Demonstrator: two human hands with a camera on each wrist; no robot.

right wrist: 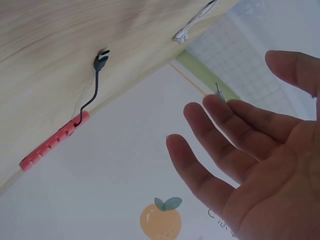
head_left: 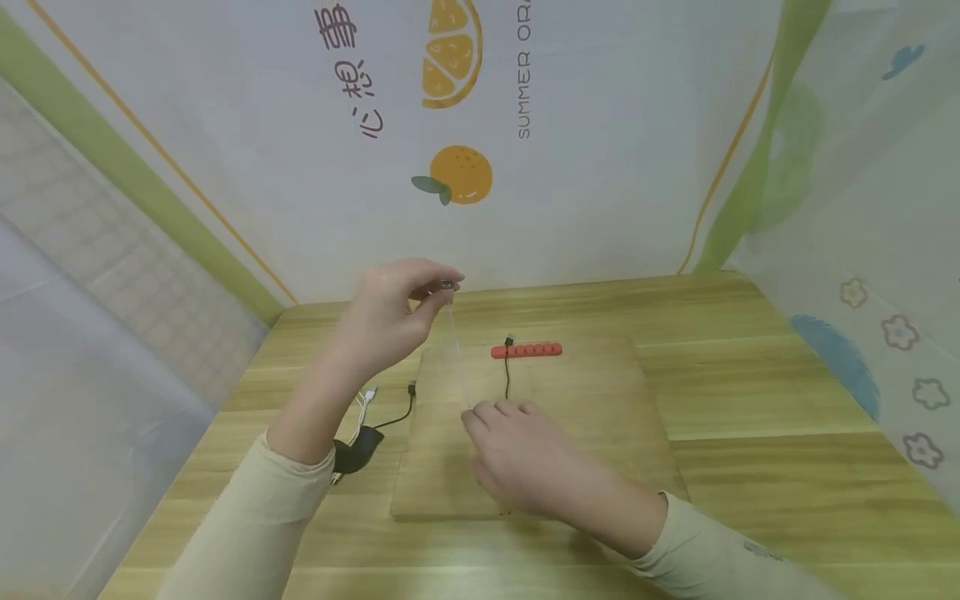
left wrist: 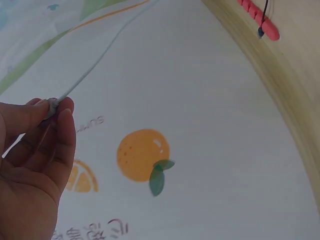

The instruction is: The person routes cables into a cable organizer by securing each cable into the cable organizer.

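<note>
In the head view my left hand [head_left: 397, 312] is raised above the table's far edge. Its thumb and fingers pinch the connector [left wrist: 51, 107] of a thin white cable [left wrist: 95, 62]. The cable slants down from there to my right hand [head_left: 521, 454], which hovers low over the wooden board [head_left: 600, 433]. Seen from the right wrist, that hand has its fingers spread loosely, thumb apart, and a small metal tip [right wrist: 218, 91] shows behind the fingertips. A red cable holder [head_left: 538, 350] lies near the board's far edge, with a short black cable [right wrist: 96, 90] in its end slot.
Left of the board lie white cables [head_left: 366, 404] and a black cable with a USB plug [head_left: 412, 388], beside a dark wrap [head_left: 360, 450]. The wooden table [head_left: 765, 392] extends to the right. A printed cloth [head_left: 600, 167] hangs behind it.
</note>
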